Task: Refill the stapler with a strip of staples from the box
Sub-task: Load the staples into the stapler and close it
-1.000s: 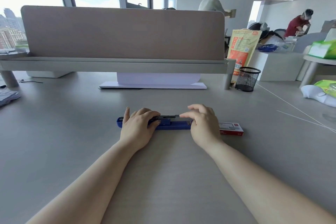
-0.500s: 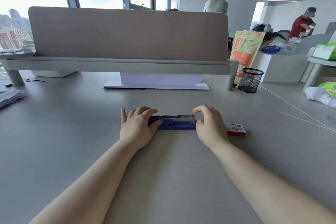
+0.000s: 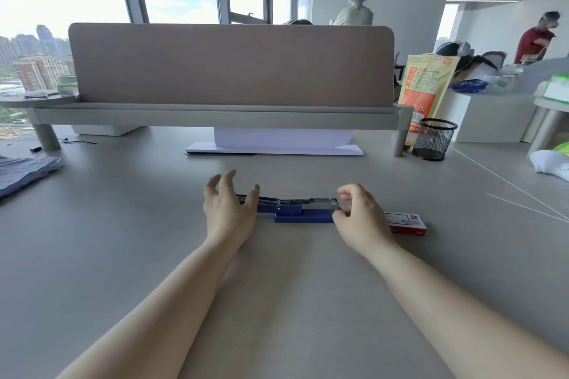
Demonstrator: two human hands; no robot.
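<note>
The blue stapler (image 3: 303, 215) lies lengthwise on the grey desk, its silver metal magazine (image 3: 308, 202) exposed on top. My left hand (image 3: 228, 212) hovers over the stapler's left end with fingers spread, holding nothing and hiding that end. My right hand (image 3: 360, 218) is at the stapler's right end, with the index finger on the magazine tip and the thumb against the blue base. The red and white staple box (image 3: 406, 223) lies flat just right of the stapler, partly behind my right hand. No loose staple strip is visible.
A beige divider panel (image 3: 231, 64) on a grey shelf crosses the desk behind. A white stand (image 3: 277, 144) sits below it. A black mesh cup (image 3: 434, 138) and orange bag (image 3: 426, 86) stand at right, folded blue cloth (image 3: 24, 172) at left. Other people stand far back.
My left hand has lifted off the stapler and spread its fingers. My right hand has slid a little to the right, to the stapler's end. More of the magazine shows.
</note>
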